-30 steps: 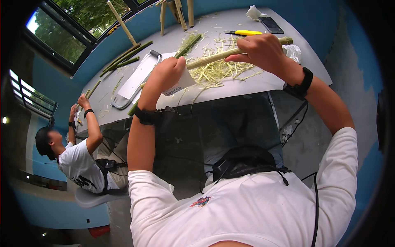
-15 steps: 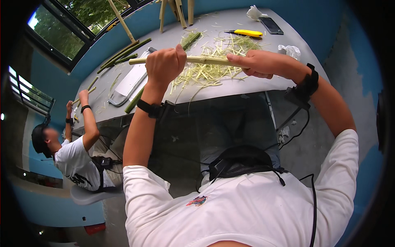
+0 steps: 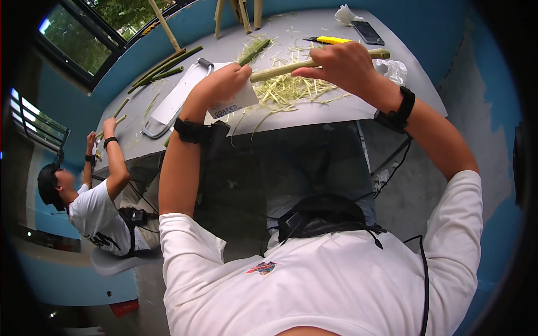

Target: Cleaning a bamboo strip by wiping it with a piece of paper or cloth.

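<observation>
A pale peeled bamboo stick (image 3: 286, 69) slants across in front of me above the table, its right end raised. My right hand (image 3: 344, 64) is closed around it, near that end. Over the stick's left end my left hand (image 3: 224, 84) is closed on a sheet of sandpaper (image 3: 234, 105), whose printed back hangs below the fingers. The stick's left tip is hidden by that hand. Beneath the stick lies a heap of pale green bamboo shavings (image 3: 291, 92). Just beyond my left hand is a green bamboo piece (image 3: 256, 50).
A yellow utility knife (image 3: 332, 40), a phone (image 3: 367, 33) and crumpled tissue (image 3: 395, 71) lie toward the right. Left of my hands are a grey hacksaw (image 3: 151, 135) and several green bamboo sticks (image 3: 168, 73). A co-worker (image 3: 103, 207) sits at the left, holding a stick.
The stick has shifted to the right and its right end has risen. My right hand has closed around it. A sandpaper sheet now shows under my left hand, at the stick's left end.
</observation>
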`<state>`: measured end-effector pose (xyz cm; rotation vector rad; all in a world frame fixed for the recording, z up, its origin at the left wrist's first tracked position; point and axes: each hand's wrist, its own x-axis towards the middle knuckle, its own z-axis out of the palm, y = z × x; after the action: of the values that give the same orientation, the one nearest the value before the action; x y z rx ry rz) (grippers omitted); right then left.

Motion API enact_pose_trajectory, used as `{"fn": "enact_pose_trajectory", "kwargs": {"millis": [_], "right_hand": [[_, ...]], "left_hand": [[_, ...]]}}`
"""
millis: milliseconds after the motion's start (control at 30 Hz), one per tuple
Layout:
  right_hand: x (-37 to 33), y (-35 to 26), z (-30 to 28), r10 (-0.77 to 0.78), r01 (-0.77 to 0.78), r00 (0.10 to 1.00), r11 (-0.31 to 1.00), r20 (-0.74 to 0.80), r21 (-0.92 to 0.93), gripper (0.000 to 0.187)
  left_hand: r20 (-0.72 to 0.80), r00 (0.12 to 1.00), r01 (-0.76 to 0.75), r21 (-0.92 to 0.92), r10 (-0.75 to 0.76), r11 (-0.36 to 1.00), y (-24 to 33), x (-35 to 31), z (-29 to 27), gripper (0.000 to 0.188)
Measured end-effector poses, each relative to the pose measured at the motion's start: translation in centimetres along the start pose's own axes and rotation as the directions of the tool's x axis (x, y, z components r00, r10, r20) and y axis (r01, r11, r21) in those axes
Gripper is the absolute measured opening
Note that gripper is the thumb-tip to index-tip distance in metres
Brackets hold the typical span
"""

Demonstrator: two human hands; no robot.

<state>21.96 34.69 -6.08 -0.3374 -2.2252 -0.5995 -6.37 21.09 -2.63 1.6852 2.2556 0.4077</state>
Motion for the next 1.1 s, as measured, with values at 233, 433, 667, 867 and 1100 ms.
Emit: {"fn": "enact_pose_trajectory", "kwargs": {"millis": [233,433,667,867,1100], "right_hand": [[0.8,-0.2,2.3,0.061,-0.087,0.987,0.98,0.148,0.179,0.077],[1.8,-0.6,-1.5,-0.185,-0.985,0.081,0.133,0.979,0.107,0.083],[-0.1,-1.0,1.0,0.158,-0.295,0.901,0.907,0.404,0.302,0.083],[0.9,-1.4,0.0,-0.126,0.126,0.992,0.992,-0.008,-0.014,0.075],[2.4,0.3,0.9,0.103,-0.682,0.485,0.666,0.868,0.302,0.094]], "left_hand": [[-0.458,0.807,-0.193,0.391,0.372,0.9,-2.1,1.6,1.8,0.062],[-0.642,0.455,-0.219,0.591,0.617,0.776,-1.5,0.4,3.8,0.062],[-0.394,0.839,-0.214,0.396,0.376,0.893,-1.1,0.1,3.2,0.059],[-0.184,0.957,-0.217,0.055,0.224,0.975,-2.0,-0.2,3.4,0.067],[-0.564,0.604,-0.329,0.466,0.563,0.821,-3.3,0.4,4.3,0.063]]}}
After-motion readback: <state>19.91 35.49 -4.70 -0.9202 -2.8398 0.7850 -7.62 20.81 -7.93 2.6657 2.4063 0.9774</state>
